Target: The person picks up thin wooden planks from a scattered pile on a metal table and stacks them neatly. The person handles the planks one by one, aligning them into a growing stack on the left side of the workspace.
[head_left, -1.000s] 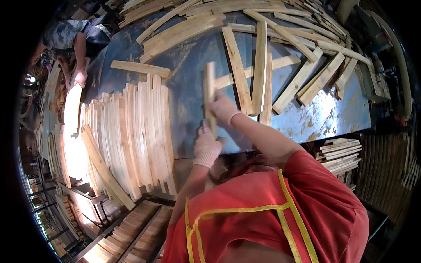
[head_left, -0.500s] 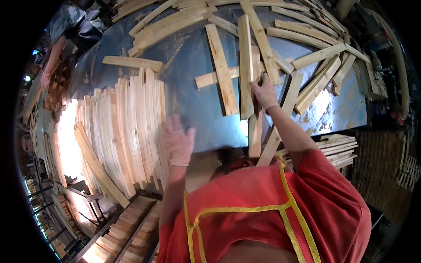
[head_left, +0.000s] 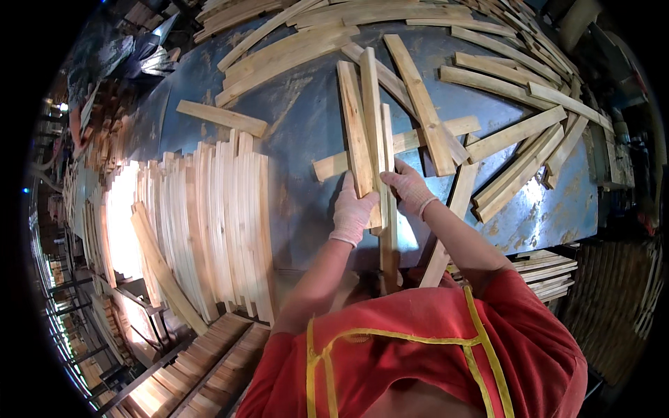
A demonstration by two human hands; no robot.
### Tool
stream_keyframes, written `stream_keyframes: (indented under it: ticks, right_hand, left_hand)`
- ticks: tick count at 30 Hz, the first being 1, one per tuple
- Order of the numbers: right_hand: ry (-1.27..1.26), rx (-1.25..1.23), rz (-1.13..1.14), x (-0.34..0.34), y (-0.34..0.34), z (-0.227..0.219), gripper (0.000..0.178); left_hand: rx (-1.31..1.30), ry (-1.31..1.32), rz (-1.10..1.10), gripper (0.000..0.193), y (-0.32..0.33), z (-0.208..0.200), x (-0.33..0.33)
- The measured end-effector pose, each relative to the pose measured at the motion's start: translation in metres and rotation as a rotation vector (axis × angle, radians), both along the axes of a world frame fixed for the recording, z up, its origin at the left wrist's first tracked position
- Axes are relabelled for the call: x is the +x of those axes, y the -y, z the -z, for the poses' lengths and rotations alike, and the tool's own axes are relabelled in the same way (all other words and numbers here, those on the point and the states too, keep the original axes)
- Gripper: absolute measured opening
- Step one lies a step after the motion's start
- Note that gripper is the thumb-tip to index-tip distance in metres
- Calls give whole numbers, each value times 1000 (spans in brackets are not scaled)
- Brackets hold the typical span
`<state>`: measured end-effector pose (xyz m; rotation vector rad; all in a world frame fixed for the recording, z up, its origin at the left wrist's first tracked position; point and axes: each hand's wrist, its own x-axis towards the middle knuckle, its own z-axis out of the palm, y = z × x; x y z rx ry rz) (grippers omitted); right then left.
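Note:
My left hand point(head_left: 354, 212), in a pale glove, is closed round the near end of a wooden board point(head_left: 354, 118). Against that board stands a second wooden board point(head_left: 371, 104), on edge. Pressing from the other side, my right hand point(head_left: 409, 188), gloved too, is closed on a third narrow board point(head_left: 387, 150), whose near end reaches toward my body. The three lie side by side, pointing away from me. They cross over a crosswise board point(head_left: 411, 141) on the blue metal tabletop point(head_left: 296, 188). My palms hide parts of the boards.
Left of my hands is a row of boards packed side by side point(head_left: 230, 223), a slanted board point(head_left: 164, 261) leaning on it. Loose boards point(head_left: 426, 104) lie scattered right and beyond. Stacked boards point(head_left: 547, 272) stand under the table's right edge. Another person's arm point(head_left: 87, 115) shows far left.
My left hand has come right from beside the packed row and taken hold of a board. The separate boards ahead of me are now drawn together between both hands.

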<state>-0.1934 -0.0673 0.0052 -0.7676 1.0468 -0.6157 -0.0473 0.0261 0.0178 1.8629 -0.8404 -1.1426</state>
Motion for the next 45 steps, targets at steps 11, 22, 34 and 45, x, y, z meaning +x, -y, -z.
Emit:
stream_keyframes:
  ticks: [11, 22, 34, 45]
  right_hand:
    - [-518, -473, -394, 71, 20, -84, 40]
    - [-626, -871, -956, 196, -78, -59, 55]
    - [-1184, -1100, -668, -81, -113, -85, 68]
    - [-38, -551, 775, -236, -130, -102, 98]
  left_hand:
    - [28, 159, -167, 55, -192, -65, 86]
    - [248, 1145, 129, 86, -279, -27, 120]
    - [-413, 1398, 532, 97, -169, -84, 91]
    - [-57, 752, 1058, 91, -17, -111, -164]
